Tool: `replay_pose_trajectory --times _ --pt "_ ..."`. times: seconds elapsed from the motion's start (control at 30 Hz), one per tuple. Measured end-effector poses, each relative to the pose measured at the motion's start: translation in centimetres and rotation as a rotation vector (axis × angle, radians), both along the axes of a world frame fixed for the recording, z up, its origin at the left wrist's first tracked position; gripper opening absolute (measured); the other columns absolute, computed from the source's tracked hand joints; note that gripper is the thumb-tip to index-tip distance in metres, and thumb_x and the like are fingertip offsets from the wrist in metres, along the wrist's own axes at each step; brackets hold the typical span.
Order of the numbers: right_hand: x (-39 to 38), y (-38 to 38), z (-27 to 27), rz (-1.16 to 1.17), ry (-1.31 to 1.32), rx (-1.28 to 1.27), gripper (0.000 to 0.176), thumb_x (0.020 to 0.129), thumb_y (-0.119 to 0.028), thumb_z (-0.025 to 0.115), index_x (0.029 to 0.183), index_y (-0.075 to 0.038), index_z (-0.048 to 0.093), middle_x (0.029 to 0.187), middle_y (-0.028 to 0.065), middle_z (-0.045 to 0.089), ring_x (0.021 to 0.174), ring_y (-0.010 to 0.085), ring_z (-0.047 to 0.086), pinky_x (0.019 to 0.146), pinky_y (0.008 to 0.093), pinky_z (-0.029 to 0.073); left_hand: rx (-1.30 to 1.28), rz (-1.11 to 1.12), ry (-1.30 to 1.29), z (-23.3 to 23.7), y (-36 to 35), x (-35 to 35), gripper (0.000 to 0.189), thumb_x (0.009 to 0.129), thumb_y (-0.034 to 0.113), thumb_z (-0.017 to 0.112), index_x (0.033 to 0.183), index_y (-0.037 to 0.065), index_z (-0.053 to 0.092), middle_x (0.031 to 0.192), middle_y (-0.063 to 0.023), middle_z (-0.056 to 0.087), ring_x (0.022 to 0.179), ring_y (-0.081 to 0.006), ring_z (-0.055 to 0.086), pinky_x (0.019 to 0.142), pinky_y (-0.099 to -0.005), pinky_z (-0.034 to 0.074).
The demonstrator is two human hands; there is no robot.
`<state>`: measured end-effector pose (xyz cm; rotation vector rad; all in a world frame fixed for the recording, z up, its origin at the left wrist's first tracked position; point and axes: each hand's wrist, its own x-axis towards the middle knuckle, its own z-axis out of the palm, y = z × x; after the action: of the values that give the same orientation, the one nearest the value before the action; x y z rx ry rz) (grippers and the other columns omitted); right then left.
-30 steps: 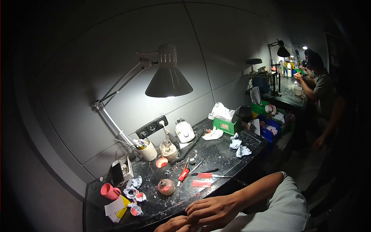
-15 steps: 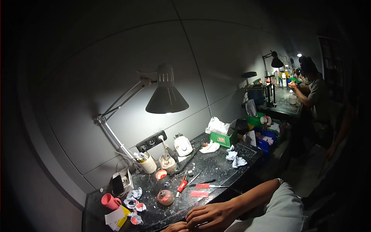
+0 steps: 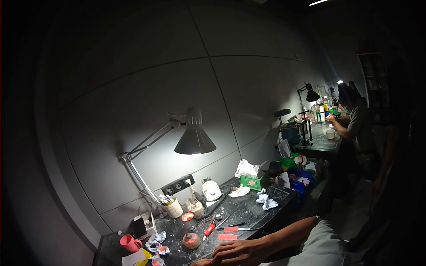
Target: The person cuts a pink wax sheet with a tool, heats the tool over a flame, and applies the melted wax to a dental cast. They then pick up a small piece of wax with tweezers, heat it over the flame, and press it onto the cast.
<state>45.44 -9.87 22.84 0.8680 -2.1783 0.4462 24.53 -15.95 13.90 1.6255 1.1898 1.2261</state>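
Here at the worktop's (image 3: pixel 253 216) near edge, a flat red strip (image 3: pixel 227 237) lies just beyond the right hand (image 3: pixel 235 252), a round reddish pot (image 3: pixel 191 240) off to its left. The right hand's fingers are bent, overlapping the left hand (image 3: pixel 203 262), which the frame's bottom cuts off; whether either grips anything, I can't tell. Beyond the strip, a red-handled tool (image 3: pixel 209 228) lies aslant. Left now: pink mug (image 3: pixel 128 243), a paper slip (image 3: pixel 133 257), crumpled wrappings (image 3: pixel 156 240). Further back sit a pen cup (image 3: pixel 174 210), a white device (image 3: pixel 211 190) and a green bin (image 3: pixel 254 183), its label too small to read. The lamp (image 3: pixel 195 142) glows above, and a co-worker (image 3: pixel 359 124) sits at the far right.
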Motion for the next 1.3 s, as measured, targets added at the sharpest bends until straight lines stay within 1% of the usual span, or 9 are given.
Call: replay_pose_trajectory --times 0.13,0.23,0.4,0.73,0.83,0.9,1.0,1.23,1.3 --pt "0.6 -0.3 0.7 0.000 -0.014 0.036 0.033 0.087 -0.009 0.072 0.115 0.000 0.057 0.114 0.0153 0.056 0.109 0.0339 0.058 0.092 0.0455 0.050 0.000 0.033 -0.031 -0.2 0.1 0.3 0.025 0.096 0.004 0.065 0.115 -0.005 0.053 0.103 -0.0176 0.068 0.088 -0.0256 0.072 0.075 -0.0392 0.064" --pt "1.3 -0.9 1.9 -0.058 -0.032 0.109 0.020 0.098 -0.012 0.061 0.110 0.003 0.062 0.106 0.0173 0.061 0.096 0.0353 0.062 0.082 0.0448 0.052 -0.018 0.064 -0.057 -0.4 0.0 0.2 0.024 0.096 0.004 0.065 0.115 -0.005 0.053 0.103 -0.0176 0.068 0.088 -0.0254 0.072 0.075 -0.0391 0.064" --pt "0.2 0.4 -0.1 -0.032 -0.057 0.073 0.032 0.087 -0.008 0.071 0.114 0.000 0.057 0.114 0.0162 0.056 0.110 0.0341 0.057 0.091 0.0459 0.049 -0.032 0.127 -0.089 -0.8 -0.9 -0.6 0.024 0.097 0.004 0.064 0.115 -0.006 0.053 0.103 -0.0176 0.068 0.087 -0.0250 0.072 0.074 -0.0389 0.064" --pt "0.2 0.6 -0.2 -0.044 0.048 0.133 0.035 0.086 -0.009 0.072 0.115 0.003 0.056 0.115 0.0169 0.055 0.109 0.0373 0.058 0.091 0.0467 0.050 -0.035 0.223 -0.127 -0.3 -1.4 -2.4 0.024 0.097 0.004 0.063 0.116 -0.006 0.052 0.102 -0.0176 0.068 0.086 -0.0242 0.072 0.073 -0.0385 0.065" --pt "0.2 0.6 -0.1 -0.046 0.144 0.141 0.030 0.098 -0.020 0.063 0.115 0.005 0.064 0.108 0.0178 0.061 0.096 0.0355 0.062 0.079 0.0465 0.052 -0.027 0.235 -0.123 0.0 -1.2 -2.5 0.024 0.097 0.004 0.063 0.116 -0.006 0.052 0.102 -0.0176 0.068 0.085 -0.0239 0.072 0.072 -0.0384 0.065" --pt "-1.1 2.2 -2.9 -0.137 0.087 0.129 0.035 0.086 -0.012 0.074 0.113 0.002 0.057 0.116 0.0174 0.055 0.110 0.0370 0.058 0.093 0.0464 0.051 -0.016 0.236 -0.120 0.2 -1.1 -2.5 0.024 0.098 0.004 0.063 0.116 -0.006 0.052 0.102 -0.0176 0.068 0.085 -0.0238 0.072 0.072 -0.0383 0.065" --pt "-0.7 1.9 -2.9 -0.205 -0.125 0.025 0.036 0.088 -0.015 0.074 0.115 0.001 0.057 0.117 0.0176 0.056 0.112 0.0357 0.058 0.096 0.0456 0.050 -0.019 0.247 -0.136 0.4 -1.0 -2.4 0.023 0.098 0.004 0.063 0.116 -0.006 0.051 0.101 -0.0176 0.068 0.084 -0.0235 0.073 0.072 -0.0382 0.065" --pt "-1.8 2.5 -3.5 -0.216 0.035 0.180 0.034 0.095 -0.014 0.067 0.123 0.001 0.054 0.116 0.0182 0.056 0.114 0.0334 0.058 0.097 0.0450 0.050 -0.010 0.279 -0.156 -0.3 -1.6 -2.5 0.023 0.098 0.003 0.062 0.116 -0.006 0.051 0.101 -0.0176 0.068 0.084 -0.0230 0.073 0.071 -0.0379 0.065" --pt "-1.9 2.2 -3.8 -0.231 -0.223 -0.059 0.037 0.094 -0.014 0.066 0.127 0.001 0.055 0.123 0.0195 0.055 0.121 0.0342 0.056 0.101 0.0456 0.049 -0.002 0.294 -0.167 -0.5 -1.9 -2.7 0.023 0.098 0.003 0.062 0.116 -0.006 0.051 0.101 -0.0176 0.068 0.083 -0.0228 0.073 0.071 -0.0378 0.065"
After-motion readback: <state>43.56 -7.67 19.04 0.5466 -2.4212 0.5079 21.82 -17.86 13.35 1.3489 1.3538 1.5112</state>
